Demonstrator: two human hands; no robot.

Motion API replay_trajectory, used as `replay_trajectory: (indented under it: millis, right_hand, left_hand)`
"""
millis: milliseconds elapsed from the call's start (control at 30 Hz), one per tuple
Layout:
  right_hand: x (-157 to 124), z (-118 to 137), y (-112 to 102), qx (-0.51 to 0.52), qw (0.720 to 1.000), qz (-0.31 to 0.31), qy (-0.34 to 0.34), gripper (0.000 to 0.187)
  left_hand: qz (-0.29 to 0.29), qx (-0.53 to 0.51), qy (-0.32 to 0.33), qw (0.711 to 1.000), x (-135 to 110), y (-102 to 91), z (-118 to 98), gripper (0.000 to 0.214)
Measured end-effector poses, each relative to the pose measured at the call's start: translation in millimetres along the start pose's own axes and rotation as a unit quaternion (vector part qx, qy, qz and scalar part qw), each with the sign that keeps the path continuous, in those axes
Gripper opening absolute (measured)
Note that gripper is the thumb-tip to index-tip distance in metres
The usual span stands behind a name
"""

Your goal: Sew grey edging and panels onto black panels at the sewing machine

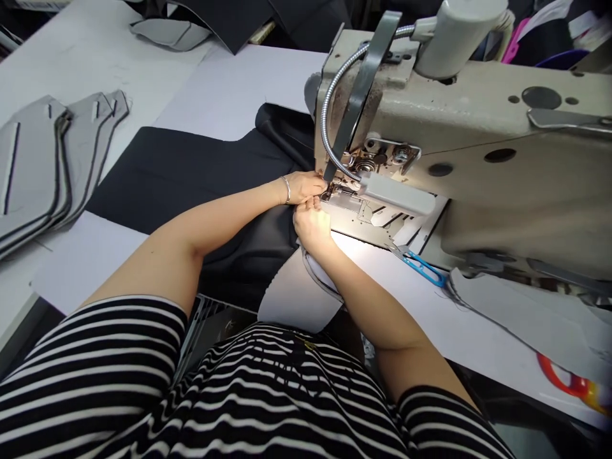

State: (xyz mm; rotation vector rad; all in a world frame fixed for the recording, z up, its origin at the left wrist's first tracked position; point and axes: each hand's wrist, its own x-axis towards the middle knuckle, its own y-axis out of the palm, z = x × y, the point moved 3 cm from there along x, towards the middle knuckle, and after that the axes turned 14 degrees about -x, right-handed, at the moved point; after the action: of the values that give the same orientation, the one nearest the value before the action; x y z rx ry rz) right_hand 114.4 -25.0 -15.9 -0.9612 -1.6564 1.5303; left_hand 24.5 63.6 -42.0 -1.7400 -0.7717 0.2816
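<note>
Black fabric (pixel 205 169) spreads across the table to the left of a sewing machine (pixel 459 121). My left hand (pixel 306 187), with a bracelet at the wrist, pinches the fabric's edge close beside the needle area. Just below it, my right hand (pixel 313 224) has its fingers curled closed on the fabric's near edge. A pale grey fabric piece (pixel 296 290) hangs from under my right hand toward my lap. The machine's lamp (pixel 399 193) lights the needle plate. My fingertips hide the seam itself.
Blue thread snips (pixel 423 266) lie right of my right forearm. Grey cut pieces (pixel 530 312) and red-handled scissors (pixel 564 379) are at the lower right. Stacked grey panels (pixel 36 166) lie on the left, another grey piece (pixel 172 33) behind.
</note>
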Motion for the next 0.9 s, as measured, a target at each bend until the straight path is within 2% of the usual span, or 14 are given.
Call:
replay_trajectory:
  millis: [233, 333, 433, 500, 533, 600, 633, 667, 733, 800, 900]
  right_hand:
    - [-0.2, -0.9, 5.4, -0.009, 1.000, 0.001, -0.015, 0.047]
    - [-2.7, -1.9, 5.1, -0.005, 1.000, 0.008, -0.020, 0.047]
    - [-4.8, -5.0, 5.9, 0.005, 1.000, 0.015, -0.021, 0.047]
    - [-6.2, -8.2, 7.0, 0.008, 1.000, 0.019, -0.022, 0.047]
    - [-6.7, -9.9, 7.7, 0.009, 0.999, 0.023, -0.023, 0.046]
    - [-7.2, -12.5, 9.3, 0.009, 0.999, 0.025, -0.027, 0.046]
    - [-7.0, -13.5, 10.1, 0.008, 0.999, 0.023, -0.029, 0.046]
    - [-6.6, -14.3, 11.0, 0.005, 0.999, 0.018, -0.031, 0.046]
    - [-5.3, -15.3, 12.7, -0.004, 0.999, 0.007, -0.034, 0.046]
    - [-4.5, -16.6, 14.5, -0.015, 0.999, 0.001, -0.036, 0.047]
    - [-4.6, -19.8, 16.5, -0.019, 0.999, 0.004, -0.035, 0.049]
  left_hand:
    - [0.032, 0.020, 0.032, 0.999, 1.3, -1.1, 0.3, 0.027]
    - [0.026, 0.009, 0.038, 0.999, 0.5, 2.6, -4.5, 0.029]
    - [-0.012, -0.019, 0.031, 0.999, -5.7, 1.2, -6.1, 0.029]
    - [-0.070, -0.021, -0.027, 0.997, -15.5, -9.1, 4.4, 0.031]
    - [-0.107, -0.012, -0.081, 0.991, -22.7, -17.7, 15.2, 0.031]
    - [-0.165, 0.014, -0.224, 0.960, -41.3, -39.9, 47.2, 0.032]
    - [-0.168, 0.021, -0.297, 0.940, -51.3, -51.6, 66.5, 0.035]
    - [-0.149, 0.020, -0.360, 0.921, -60.7, -62.6, 86.5, 0.041]
    - [-0.059, -0.001, -0.447, 0.893, -75.1, -80.4, 123.2, 0.065]
    - [0.033, -0.019, -0.485, 0.874, -82.9, -92.5, 148.9, 0.084]
    - [0.095, 0.010, -0.506, 0.857, -86.4, -101.4, 164.4, 0.092]
